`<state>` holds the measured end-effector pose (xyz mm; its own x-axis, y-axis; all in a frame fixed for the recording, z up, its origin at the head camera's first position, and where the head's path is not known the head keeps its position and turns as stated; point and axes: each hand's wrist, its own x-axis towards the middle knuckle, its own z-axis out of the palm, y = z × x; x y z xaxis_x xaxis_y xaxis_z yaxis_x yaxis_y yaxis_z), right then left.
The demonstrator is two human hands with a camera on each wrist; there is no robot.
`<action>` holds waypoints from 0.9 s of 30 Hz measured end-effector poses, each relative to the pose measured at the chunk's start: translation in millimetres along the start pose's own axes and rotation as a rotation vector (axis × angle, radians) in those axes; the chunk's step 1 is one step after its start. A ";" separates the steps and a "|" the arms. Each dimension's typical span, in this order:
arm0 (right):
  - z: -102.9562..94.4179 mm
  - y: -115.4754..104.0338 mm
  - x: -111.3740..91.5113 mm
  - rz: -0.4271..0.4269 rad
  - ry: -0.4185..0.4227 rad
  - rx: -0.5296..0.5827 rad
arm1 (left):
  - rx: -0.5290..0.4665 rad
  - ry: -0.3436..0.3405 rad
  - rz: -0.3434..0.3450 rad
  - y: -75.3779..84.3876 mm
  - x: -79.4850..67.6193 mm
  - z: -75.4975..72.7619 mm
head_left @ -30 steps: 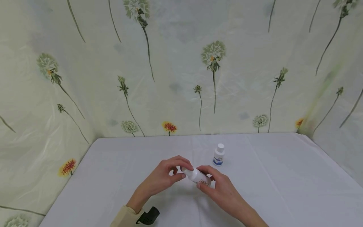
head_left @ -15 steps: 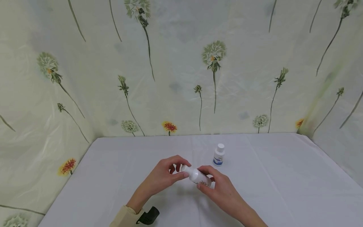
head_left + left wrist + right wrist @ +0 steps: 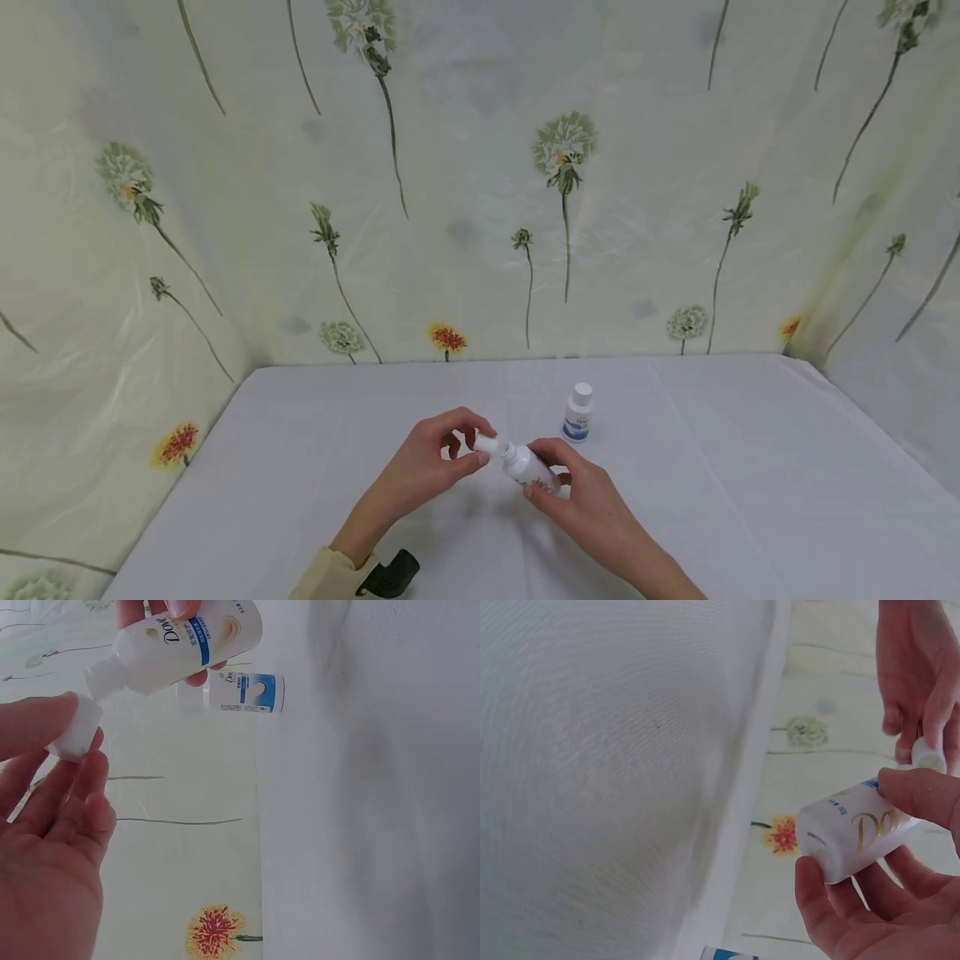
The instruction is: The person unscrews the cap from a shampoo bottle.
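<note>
My left hand [image 3: 431, 458] pinches a small white cap [image 3: 79, 731] between thumb and fingers. Just beside it, the neck [image 3: 103, 678] of a white Dove bottle [image 3: 187, 641] is bare, with a narrow gap between cap and neck. My right hand [image 3: 577, 487] grips that bottle [image 3: 855, 829] round its body, tilted over the table with the neck toward the left hand. Behind the right hand stands a second small white bottle [image 3: 577, 414] with a blue label and its cap on. Only a corner of its label shows in the right wrist view.
A white cloth covers the table [image 3: 315, 433]. Floral sheeting [image 3: 465, 167] hangs behind it and along both sides. A black wrist device [image 3: 393, 573] is strapped at the left sleeve [image 3: 333, 575], low over the cloth.
The left hand has drawn the cap off the bottle's neck toward the left, and a gap now shows. The right hand keeps its grip with little movement. The second bottle stays in place.
</note>
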<state>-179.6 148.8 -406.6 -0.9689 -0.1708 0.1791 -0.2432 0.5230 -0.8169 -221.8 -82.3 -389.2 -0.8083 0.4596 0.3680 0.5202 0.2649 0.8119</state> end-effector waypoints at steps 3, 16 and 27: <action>0.8 0.7 -0.1 0.000 0.012 0.000 | 0.005 -0.006 0.006 -3.4 0.3 -0.9; 0.8 2.3 -1.7 0.015 0.043 0.045 | 0.011 -0.020 -0.045 -10.8 -1.3 -2.2; -1.6 5.0 -0.8 -0.007 0.100 -0.005 | 0.052 -0.029 -0.086 -16.7 -1.7 -1.4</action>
<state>-180.2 152.9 -409.9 -0.9669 -0.0900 0.2387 -0.2496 0.5261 -0.8129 -229.5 -88.6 -402.8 -0.8424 0.4578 0.2842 0.4639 0.3478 0.8147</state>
